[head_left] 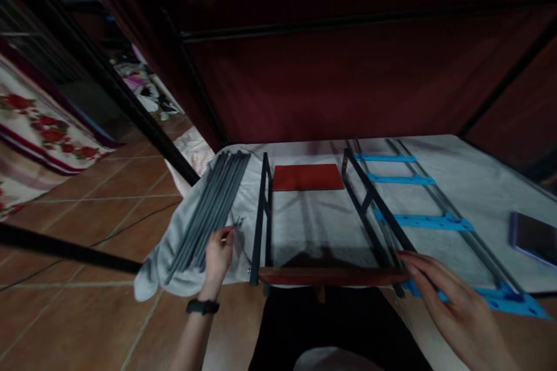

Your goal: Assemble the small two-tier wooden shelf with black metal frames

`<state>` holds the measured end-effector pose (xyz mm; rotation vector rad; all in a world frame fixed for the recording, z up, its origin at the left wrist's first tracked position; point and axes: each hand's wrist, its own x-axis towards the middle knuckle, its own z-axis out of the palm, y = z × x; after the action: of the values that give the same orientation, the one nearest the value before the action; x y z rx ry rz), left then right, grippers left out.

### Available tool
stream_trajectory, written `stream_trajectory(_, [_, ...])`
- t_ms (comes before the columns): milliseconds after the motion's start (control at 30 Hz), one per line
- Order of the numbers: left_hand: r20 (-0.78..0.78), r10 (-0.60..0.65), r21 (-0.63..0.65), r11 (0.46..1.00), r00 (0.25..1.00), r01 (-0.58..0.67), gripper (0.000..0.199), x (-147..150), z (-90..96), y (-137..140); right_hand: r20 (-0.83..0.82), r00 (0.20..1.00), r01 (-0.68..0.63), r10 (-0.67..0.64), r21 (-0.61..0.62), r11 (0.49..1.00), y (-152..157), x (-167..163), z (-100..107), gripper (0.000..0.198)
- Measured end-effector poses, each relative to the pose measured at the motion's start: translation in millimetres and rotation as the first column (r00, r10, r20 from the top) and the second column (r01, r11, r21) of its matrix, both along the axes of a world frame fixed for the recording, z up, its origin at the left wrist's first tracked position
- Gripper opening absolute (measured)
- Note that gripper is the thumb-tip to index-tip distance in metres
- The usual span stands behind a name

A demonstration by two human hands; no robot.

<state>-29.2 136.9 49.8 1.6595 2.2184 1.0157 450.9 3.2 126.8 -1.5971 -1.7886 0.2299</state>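
My left hand, with a dark wristband, is closed in a pinch beside the grey tubes. Something small and pale shows at its fingertips, too small to name. Just beyond lie small metal screws on the cloth. My right hand grips the right black metal frame near its front end, where a reddish-brown board joins it; its thumb is partly hidden. A matching left metal frame stands at the board's other end. Between the frames, farther back, a red-orange board lies flat.
Blue plastic brackets with long metal rods lie at the right, beside a dark phone. Pale cloth covers the surface. Dark bars and a maroon panel enclose it; a cable crosses the tiled floor.
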Motion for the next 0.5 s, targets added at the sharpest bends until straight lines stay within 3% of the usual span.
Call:
stream_trajectory(67, [-0.090, -0.029, -0.091, 0.996, 0.995, 0.021, 0.025, -4.8, -13.9, 22.2, 0.027, 0.998, -0.055, 0.055, 0.009, 0.998, 0.7, 2.1, -9.6, 0.031])
stream_trajectory(200, [-0.155, -0.052, -0.139, 0.990, 0.987, 0.030, 0.024, 7.2, -27.6, 41.3, 0.087, 0.982, -0.176, 0.170, 0.070, 0.982, 5.3, -1.3, -14.0, 0.036])
stream_trajectory(500, [-0.327, -0.081, -0.284, 0.959, 0.941, -0.016, 0.026, 24.4, -25.3, 48.3, 0.137, 0.935, -0.347, 0.328, 0.147, 0.926, 16.5, -28.7, 1.4, 0.042])
